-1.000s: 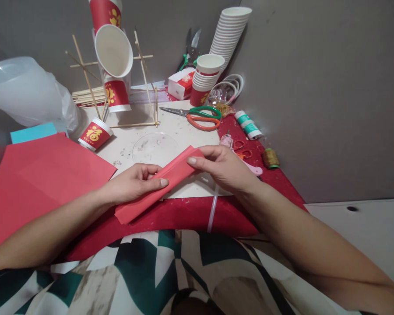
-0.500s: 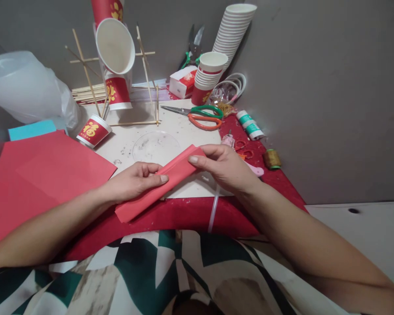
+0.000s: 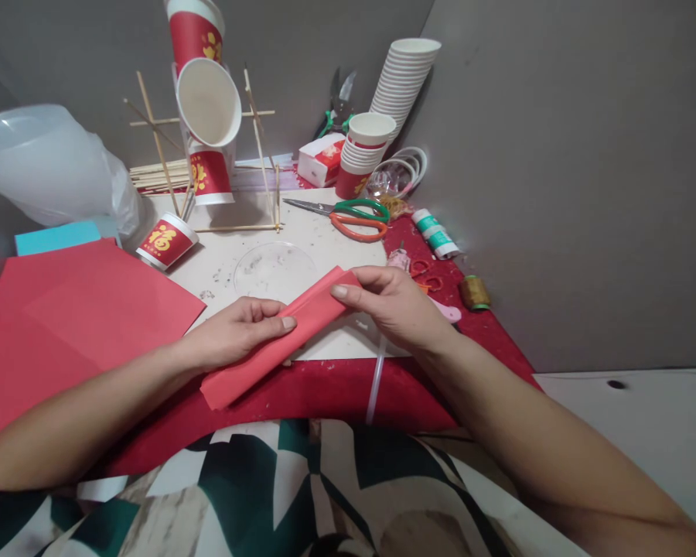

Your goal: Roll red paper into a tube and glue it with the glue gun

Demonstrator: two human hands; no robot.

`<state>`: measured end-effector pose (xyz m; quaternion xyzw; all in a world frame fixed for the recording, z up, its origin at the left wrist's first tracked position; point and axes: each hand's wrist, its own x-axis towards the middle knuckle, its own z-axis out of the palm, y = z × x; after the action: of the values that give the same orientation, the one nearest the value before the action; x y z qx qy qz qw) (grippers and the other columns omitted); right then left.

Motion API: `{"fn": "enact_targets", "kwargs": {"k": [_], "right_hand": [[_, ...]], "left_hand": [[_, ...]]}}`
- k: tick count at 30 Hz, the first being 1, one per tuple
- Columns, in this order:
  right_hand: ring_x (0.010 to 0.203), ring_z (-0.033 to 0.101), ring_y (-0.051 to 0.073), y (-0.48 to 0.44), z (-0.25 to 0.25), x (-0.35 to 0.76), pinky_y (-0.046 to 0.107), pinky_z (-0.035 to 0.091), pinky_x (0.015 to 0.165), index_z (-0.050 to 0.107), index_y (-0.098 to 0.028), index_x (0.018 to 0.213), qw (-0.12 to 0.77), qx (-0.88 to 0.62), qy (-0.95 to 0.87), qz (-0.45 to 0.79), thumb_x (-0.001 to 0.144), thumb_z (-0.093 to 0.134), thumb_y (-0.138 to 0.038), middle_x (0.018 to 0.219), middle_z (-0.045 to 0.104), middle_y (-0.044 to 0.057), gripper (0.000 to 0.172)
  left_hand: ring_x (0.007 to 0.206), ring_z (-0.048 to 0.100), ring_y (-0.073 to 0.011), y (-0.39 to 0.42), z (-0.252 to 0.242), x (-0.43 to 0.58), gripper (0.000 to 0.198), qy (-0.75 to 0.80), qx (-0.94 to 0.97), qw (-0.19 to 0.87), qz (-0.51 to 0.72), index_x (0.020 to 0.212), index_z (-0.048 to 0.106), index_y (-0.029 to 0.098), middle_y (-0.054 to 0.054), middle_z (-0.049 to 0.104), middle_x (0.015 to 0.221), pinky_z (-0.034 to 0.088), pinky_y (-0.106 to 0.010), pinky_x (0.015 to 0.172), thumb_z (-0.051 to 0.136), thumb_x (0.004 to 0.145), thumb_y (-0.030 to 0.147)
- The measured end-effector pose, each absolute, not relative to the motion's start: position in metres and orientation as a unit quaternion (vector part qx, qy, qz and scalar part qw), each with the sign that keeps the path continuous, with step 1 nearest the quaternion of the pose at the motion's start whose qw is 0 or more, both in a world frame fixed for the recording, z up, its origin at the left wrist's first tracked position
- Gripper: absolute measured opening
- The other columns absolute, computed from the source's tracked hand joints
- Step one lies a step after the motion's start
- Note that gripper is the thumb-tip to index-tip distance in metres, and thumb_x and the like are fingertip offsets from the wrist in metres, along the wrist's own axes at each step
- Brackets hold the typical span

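A folded strip of red paper [image 3: 293,333] slants across the front of the table, its upper end to the right. My left hand [image 3: 243,331] grips it near the middle, thumb on top and fingers underneath. At the upper end my right hand [image 3: 391,302] pinches the same strip between thumb and fingers. Flat sheets of red paper [image 3: 93,317] lie to the left, partly under my left forearm. Just beyond the strip is a clear round disc [image 3: 275,272] on the white board [image 3: 342,259].
Green-and-orange-handled scissors [image 3: 348,216] lie behind the strip. Red paper cups [image 3: 209,100] hang in a wooden stick frame [image 3: 261,155]. One cup [image 3: 167,241] leans at its foot. Stacked cups [image 3: 406,77], a tissue pack [image 3: 322,160] and thread spools [image 3: 474,292] line the back and right.
The whole view has shifted slightly, so things sit a little lower in the picture. Both hands keep the same hold on the folded red paper.
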<state>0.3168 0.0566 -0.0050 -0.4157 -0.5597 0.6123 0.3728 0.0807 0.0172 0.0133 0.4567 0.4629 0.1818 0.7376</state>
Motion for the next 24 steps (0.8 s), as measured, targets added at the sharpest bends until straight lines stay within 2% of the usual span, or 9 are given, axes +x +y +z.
{"fn": "enact_targets", "kwargs": {"k": [8,13,17,24], "right_hand": [[0.063,0.059,0.013,0.056,-0.006,0.315,0.026,0.051,0.065,0.078,-0.021,0.073,0.379,-0.429,-0.562,0.597,0.067,0.085,-0.051,0.071,0.071,0.001,0.032],[0.062,0.058,0.014,0.055,-0.011,0.313,0.029,0.051,0.062,0.078,-0.022,0.073,0.387,-0.449,-0.553,0.585,0.067,0.085,-0.048,0.069,0.070,0.001,0.028],[0.062,0.059,0.016,0.054,-0.014,0.314,0.030,0.051,0.061,0.079,-0.025,0.075,0.381,-0.455,-0.552,0.586,0.069,0.084,-0.045,0.071,0.071,0.002,0.022],[0.065,0.060,0.017,0.055,-0.016,0.316,0.032,0.053,0.063,0.078,-0.025,0.076,0.379,-0.464,-0.561,0.571,0.070,0.083,-0.046,0.073,0.072,0.002,0.022]], "left_hand": [[0.064,0.071,-0.0139,0.018,0.013,0.081,0.035,0.460,0.440,0.748,0.189,0.093,0.073,0.014,-0.007,0.078,0.078,0.053,-0.021,0.062,0.073,0.085,0.047],[0.060,0.071,-0.0157,0.022,0.009,0.081,0.028,0.430,0.405,0.783,0.193,0.084,0.072,0.012,-0.009,0.077,0.074,0.056,-0.025,0.062,0.076,0.082,0.039],[0.062,0.072,-0.0173,0.024,0.006,0.080,0.021,0.405,0.383,0.807,0.197,0.085,0.072,0.011,-0.010,0.077,0.075,0.059,-0.031,0.070,0.077,0.079,0.030],[0.073,0.075,-0.0211,0.026,0.004,0.077,0.023,0.385,0.378,0.821,0.188,0.093,0.074,0.009,-0.013,0.078,0.083,0.060,-0.035,0.078,0.076,0.081,0.029]]}}
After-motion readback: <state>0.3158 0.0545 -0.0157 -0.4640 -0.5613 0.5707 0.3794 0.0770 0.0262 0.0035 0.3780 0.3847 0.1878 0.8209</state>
